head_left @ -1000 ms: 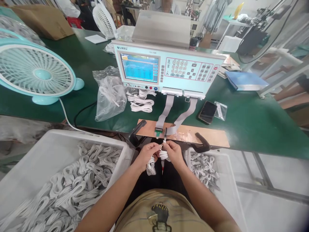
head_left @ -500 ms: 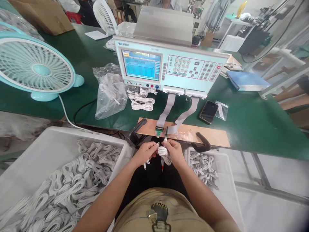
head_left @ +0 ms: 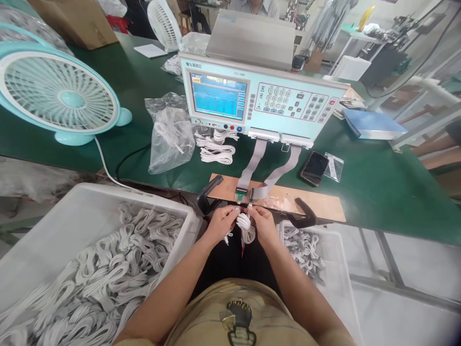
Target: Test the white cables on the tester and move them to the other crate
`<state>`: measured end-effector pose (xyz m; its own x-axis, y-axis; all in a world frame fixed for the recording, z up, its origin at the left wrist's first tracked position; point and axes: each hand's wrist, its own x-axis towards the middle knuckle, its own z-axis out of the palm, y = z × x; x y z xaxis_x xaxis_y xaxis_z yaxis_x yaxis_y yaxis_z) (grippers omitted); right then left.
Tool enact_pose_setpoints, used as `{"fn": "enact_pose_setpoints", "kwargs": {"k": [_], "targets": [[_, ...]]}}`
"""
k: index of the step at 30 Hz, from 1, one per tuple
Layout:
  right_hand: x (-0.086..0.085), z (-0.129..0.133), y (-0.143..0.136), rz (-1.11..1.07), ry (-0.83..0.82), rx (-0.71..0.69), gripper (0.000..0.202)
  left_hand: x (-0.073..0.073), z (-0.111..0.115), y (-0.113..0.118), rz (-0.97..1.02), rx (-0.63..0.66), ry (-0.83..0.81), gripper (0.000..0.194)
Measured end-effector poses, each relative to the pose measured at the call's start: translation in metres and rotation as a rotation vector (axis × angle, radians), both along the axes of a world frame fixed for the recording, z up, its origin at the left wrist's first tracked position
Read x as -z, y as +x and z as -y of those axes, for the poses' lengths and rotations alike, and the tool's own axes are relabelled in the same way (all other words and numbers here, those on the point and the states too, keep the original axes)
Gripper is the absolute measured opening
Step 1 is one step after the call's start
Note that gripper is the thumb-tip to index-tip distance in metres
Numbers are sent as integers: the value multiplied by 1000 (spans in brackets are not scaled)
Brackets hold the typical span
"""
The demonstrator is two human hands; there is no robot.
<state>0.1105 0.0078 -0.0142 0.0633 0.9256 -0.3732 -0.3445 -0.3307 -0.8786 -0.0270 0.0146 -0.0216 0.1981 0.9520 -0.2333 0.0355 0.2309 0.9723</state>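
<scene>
Bright, soft light is spreading over the desk (head_left: pixel 367 192), while the space under its near edge is lying in dark shadow. The clear plastic bag (head_left: pixel 171 149) is glinting, the screen (head_left: pixel 219 98) is catching a pale reflection along its top, and the brown board (head_left: pixel 281 199) is shining in patches. The wide lens is stretching the fan (head_left: pixel 72 99) at left, and the white cable (head_left: pixel 244 221) is looking slightly soft.

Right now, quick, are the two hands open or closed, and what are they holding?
Left hand: closed, pinching white cable near its fingertips.
Right hand: closed, pinching white cable too.
</scene>
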Motion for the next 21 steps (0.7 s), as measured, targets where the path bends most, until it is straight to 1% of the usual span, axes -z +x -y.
{"fn": "enact_pose_setpoints", "kwargs": {"k": [3, 5, 7, 10, 13, 18, 21], "targets": [[2, 0, 2, -6, 9, -23, 25, 4, -1, 3, 23, -53, 10, 32], [2, 0, 3, 3, 8, -27, 24, 4, -2, 5, 42, -80, 0, 32], [2, -1, 3, 15, 1, -28, 24, 2, -3, 8, 75, -113, -33, 33], [2, -1, 3, 33, -7, -30, 25, -1, -3, 13, 176, -181, -120, 33], [2, -2, 3, 55, -11, -31, 28, 2, -4, 16, 237, -212, -125, 34], [4, 1, 2, 60, -4, -49, 31, 11, -2, 14, 158, -210, -66, 35], [6, 1, 0, 58, 23, -38, 30, 11, -3, 14, 140, -204, -40, 38]]}}
